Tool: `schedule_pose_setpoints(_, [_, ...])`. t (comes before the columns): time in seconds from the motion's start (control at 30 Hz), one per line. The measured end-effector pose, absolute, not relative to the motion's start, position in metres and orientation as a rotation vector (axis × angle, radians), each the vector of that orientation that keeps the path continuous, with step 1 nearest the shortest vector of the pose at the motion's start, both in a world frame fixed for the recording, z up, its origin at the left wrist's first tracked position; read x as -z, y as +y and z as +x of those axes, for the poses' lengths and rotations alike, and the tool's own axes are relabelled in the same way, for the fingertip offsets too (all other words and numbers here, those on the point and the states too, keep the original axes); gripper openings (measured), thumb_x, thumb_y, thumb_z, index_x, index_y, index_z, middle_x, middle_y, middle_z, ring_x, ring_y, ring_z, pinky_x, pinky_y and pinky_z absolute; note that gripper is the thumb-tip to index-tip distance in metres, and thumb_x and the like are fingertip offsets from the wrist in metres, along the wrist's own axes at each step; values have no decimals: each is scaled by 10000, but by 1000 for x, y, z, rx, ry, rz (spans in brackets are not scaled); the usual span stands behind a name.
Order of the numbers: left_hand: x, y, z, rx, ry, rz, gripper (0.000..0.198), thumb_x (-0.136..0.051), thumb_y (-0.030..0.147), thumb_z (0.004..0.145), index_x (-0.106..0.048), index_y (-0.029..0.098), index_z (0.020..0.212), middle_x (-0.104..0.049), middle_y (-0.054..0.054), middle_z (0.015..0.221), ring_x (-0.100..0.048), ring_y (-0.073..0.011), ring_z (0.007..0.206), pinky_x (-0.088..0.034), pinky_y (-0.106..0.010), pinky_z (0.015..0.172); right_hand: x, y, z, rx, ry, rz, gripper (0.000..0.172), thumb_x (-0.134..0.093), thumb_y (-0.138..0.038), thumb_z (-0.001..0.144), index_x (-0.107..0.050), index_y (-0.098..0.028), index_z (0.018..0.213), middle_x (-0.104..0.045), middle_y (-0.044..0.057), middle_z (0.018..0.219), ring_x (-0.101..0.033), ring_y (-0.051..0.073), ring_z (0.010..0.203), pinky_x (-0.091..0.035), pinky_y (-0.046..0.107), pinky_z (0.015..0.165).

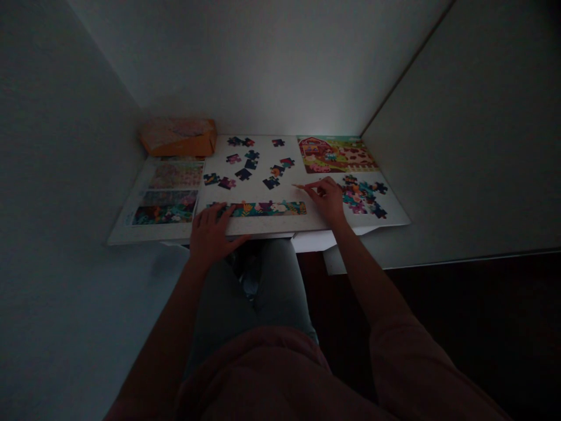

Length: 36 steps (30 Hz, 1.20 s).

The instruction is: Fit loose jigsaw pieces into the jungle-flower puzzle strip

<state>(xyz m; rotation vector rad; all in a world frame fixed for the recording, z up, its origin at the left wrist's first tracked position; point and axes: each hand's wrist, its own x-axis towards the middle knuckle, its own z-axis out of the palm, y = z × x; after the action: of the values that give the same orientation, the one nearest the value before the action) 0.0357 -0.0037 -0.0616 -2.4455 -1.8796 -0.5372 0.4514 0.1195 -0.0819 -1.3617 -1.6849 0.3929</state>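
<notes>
My left hand (213,234) lies flat at the table's front edge, fingers spread over the left end of a joined strip of jigsaw pieces (267,209). My right hand (326,199) pinches a thin, pale-edged puzzle piece (298,186), seen nearly edge-on above the table. The face of that piece is hidden from me. Close to its left lies a loose dark piece (271,183), with an orange-patterned piece (277,171) just behind. To the right of my right hand is a heap of mixed pieces (362,196).
More loose pieces (243,174) are scattered across the white table (254,224). A farm picture (337,155) lies at the back right. An orange box (177,137) stands at the back left, behind a printed sheet in clear plastic (169,193). Walls close in behind and at both sides.
</notes>
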Motion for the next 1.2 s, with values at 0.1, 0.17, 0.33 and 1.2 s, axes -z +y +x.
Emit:
schedule_pose_setpoints(0.1, [61,-4,36,537,-1857,-2456,918,-909,683,1093,-671,294,1890,-675,-233,1884,-653,-584,1704,-526,-814,1423,80,118,449,-288,-1779,-1372,161,-888,-429,1141,-910,-360,996,-763,95,999,-745,383,1043,-659,665,1107])
schedule_pose_setpoints(0.17, [60,-5,36,539,-1858,-2450,908,-905,678,1095,-673,309,1891,-677,-225,1888,-659,-588,1701,-528,-835,1418,79,118,446,-269,-1882,-1386,144,-917,-380,1132,-901,-347,993,-780,92,1011,-743,385,1108,-611,678,1192])
schedule_pose_setpoints(0.33, [57,-6,37,502,-1886,-2442,922,-962,643,1076,-700,255,1870,-670,-247,1891,-661,-574,1718,-515,-745,1471,80,119,443,-280,-2066,-1308,127,-1012,-270,1063,-905,-317,1014,-903,109,1288,-754,389,1296,-522,674,1315])
schedule_pose_setpoints(1.2, [61,-5,35,546,-1885,-2449,917,-937,670,1073,-633,386,1890,-670,-184,1896,-645,-533,1707,-510,-769,1448,86,128,458,-401,-2186,-1315,268,-925,-412,1143,-970,-379,1405,-871,132,1546,-754,465,1507,-491,784,1395])
